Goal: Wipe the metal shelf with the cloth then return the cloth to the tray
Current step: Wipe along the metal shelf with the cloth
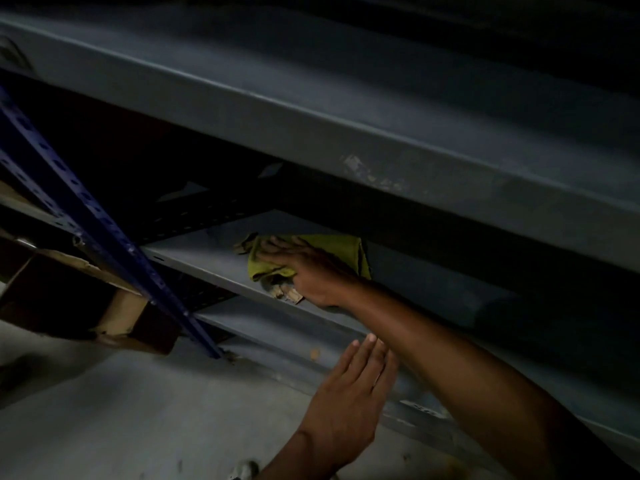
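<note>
A yellow-green cloth [332,249] lies spread on the grey metal shelf [204,251], a middle level of a dim rack. My right hand [304,271] presses flat on the cloth, fingers pointing left, arm reaching in from the lower right. Some brownish scraps [287,292] sit under the cloth's near edge at the shelf lip. My left hand [353,389] hovers lower down, fingers straight and together, holding nothing, in front of the shelf level below. No tray is in view.
A wide grey upper shelf [346,109] overhangs the work area. A blue perforated upright [104,230] slants down the left side. A cardboard box [86,306] stands left of it. Grey floor [138,410] lies below. Another shelf level [263,327] sits beneath.
</note>
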Available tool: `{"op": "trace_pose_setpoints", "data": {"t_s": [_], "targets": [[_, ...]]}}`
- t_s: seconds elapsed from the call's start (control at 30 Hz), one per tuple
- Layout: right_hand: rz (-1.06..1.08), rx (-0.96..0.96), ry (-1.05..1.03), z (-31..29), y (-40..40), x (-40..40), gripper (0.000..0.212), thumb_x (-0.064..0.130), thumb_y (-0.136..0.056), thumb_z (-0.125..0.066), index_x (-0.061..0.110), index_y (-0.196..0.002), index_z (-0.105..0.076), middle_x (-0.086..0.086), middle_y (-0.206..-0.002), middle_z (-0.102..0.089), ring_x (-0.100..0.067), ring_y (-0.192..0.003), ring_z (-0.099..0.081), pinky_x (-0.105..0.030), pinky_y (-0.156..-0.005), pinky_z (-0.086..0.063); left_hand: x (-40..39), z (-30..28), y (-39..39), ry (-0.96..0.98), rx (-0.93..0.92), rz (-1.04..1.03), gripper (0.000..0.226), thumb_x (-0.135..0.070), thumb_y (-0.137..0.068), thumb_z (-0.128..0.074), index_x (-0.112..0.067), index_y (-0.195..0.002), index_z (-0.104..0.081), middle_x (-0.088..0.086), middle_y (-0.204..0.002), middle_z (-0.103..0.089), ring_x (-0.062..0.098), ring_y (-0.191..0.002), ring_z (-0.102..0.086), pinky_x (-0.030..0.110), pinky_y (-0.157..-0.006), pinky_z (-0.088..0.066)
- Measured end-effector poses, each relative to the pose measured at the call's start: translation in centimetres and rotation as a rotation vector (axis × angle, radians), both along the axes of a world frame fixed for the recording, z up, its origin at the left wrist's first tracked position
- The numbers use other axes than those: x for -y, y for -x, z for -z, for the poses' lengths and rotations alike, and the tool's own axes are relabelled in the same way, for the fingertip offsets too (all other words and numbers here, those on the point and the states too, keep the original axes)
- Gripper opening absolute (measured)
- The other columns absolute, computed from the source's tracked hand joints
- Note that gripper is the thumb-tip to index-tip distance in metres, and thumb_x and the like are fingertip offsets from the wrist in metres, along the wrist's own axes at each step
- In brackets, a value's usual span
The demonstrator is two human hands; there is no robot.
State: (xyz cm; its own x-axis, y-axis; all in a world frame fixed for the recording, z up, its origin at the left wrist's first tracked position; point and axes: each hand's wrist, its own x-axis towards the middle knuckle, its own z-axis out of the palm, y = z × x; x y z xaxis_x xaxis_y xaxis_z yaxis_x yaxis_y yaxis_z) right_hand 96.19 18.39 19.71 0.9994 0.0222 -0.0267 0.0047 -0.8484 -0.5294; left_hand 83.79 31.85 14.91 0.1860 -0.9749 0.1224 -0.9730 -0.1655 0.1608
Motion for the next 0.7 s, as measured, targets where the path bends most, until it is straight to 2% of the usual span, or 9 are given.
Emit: {"op": "trace_pose_setpoints", "data": {"t_s": [0.1,0.17,0.3,0.37,0.43,0.5,0.6,0.7], "targets": [[0.023,-0.019,-0.105,-0.7,0.5,0.3,0.063,0.004,-0.083,-0.06,0.029,-0.14,-0.047,0.007,-0.152,-0.036,-0.008,-0.14,-0.029,-0.027,-0.116,-0.024,0.0,0.0,-0.1,0.001,0.008,-0.008,0.069,-0.019,-0.077,-0.044,-0.003,-0.143,-0.033,0.016,-0.145,-0.044,0.033,-0.139,-0.033,0.046,-0.113,-0.018],[0.079,-0.038,-0.134,-1.5,0.4,0.5,0.063,0.0,-0.084,-0.052,0.033,-0.137,-0.049,0.011,-0.15,-0.038,-0.007,-0.137,-0.034,-0.023,-0.11,-0.031,0.0,0.0,-0.1,-0.002,-0.007,-0.011,0.069,-0.019,-0.078,-0.044,-0.003,-0.144,-0.033,0.016,-0.146,-0.043,0.032,-0.14,-0.031,0.045,-0.115,-0.02],[0.249,0.02,-0.043,-1.3,-1.9,0.8,0.078,-0.003,-0.079,-0.036,0.048,-0.139,-0.036,0.009,-0.148,-0.043,-0.02,-0.132,-0.045,-0.039,-0.099,-0.047,-0.1,-0.6,-0.3,-0.052,-0.02,-0.002,0.066,-0.022,-0.078,-0.041,-0.005,-0.141,-0.04,0.015,-0.145,-0.046,0.032,-0.138,-0.034,0.045,-0.115,-0.025],[0.241,0.024,-0.047,-1.0,-3.3,0.5,0.082,-0.005,-0.077,-0.036,0.045,-0.142,-0.034,0.009,-0.149,-0.042,-0.018,-0.134,-0.043,-0.041,-0.103,-0.044,-0.1,-0.7,-0.2,-0.053,-0.027,-0.006,0.067,-0.023,-0.076,-0.041,-0.007,-0.141,-0.042,0.014,-0.144,-0.046,0.031,-0.138,-0.035,0.044,-0.114,-0.026],[0.203,0.018,-0.048,-1.1,-4.4,0.1,0.081,-0.011,-0.078,-0.037,0.035,-0.144,-0.036,0.008,-0.152,-0.037,-0.013,-0.139,-0.034,-0.033,-0.113,-0.032,-0.1,-0.7,-0.2,-0.075,-0.043,0.003,0.074,-0.024,-0.07,-0.051,-0.008,-0.141,-0.039,0.012,-0.145,-0.046,0.031,-0.138,-0.033,0.044,-0.115,-0.024],[0.168,0.009,-0.038,-1.2,-5.1,-0.3,0.08,-0.014,-0.077,-0.036,0.03,-0.144,-0.039,0.007,-0.152,-0.035,-0.01,-0.141,-0.029,-0.028,-0.116,-0.025,0.0,-0.6,-0.2,-0.081,-0.044,0.004,0.079,-0.024,-0.066,-0.057,-0.01,-0.141,-0.036,0.011,-0.145,-0.045,0.031,-0.138,-0.033,0.044,-0.116,-0.021],[0.117,-0.018,-0.044,-0.4,-5.1,-0.6,0.081,-0.012,-0.073,-0.036,0.035,-0.139,-0.047,0.01,-0.15,-0.039,-0.01,-0.139,-0.032,-0.03,-0.115,-0.03,0.0,-0.6,-0.3,-0.067,-0.042,0.01,0.07,-0.021,-0.072,-0.05,-0.009,-0.14,-0.041,0.013,-0.143,-0.046,0.032,-0.137,-0.034,0.044,-0.116,-0.022],[0.027,-0.041,-0.138,0.2,-4.0,-0.4,0.077,-0.008,-0.071,-0.042,0.037,-0.133,-0.053,0.011,-0.147,-0.043,-0.007,-0.137,-0.035,-0.031,-0.114,-0.031,-0.1,-0.7,-0.5,-0.075,-0.015,0.016,0.065,-0.022,-0.076,-0.044,-0.008,-0.139,-0.043,0.013,-0.142,-0.049,0.031,-0.136,-0.037,0.044,-0.115,-0.025]]}}
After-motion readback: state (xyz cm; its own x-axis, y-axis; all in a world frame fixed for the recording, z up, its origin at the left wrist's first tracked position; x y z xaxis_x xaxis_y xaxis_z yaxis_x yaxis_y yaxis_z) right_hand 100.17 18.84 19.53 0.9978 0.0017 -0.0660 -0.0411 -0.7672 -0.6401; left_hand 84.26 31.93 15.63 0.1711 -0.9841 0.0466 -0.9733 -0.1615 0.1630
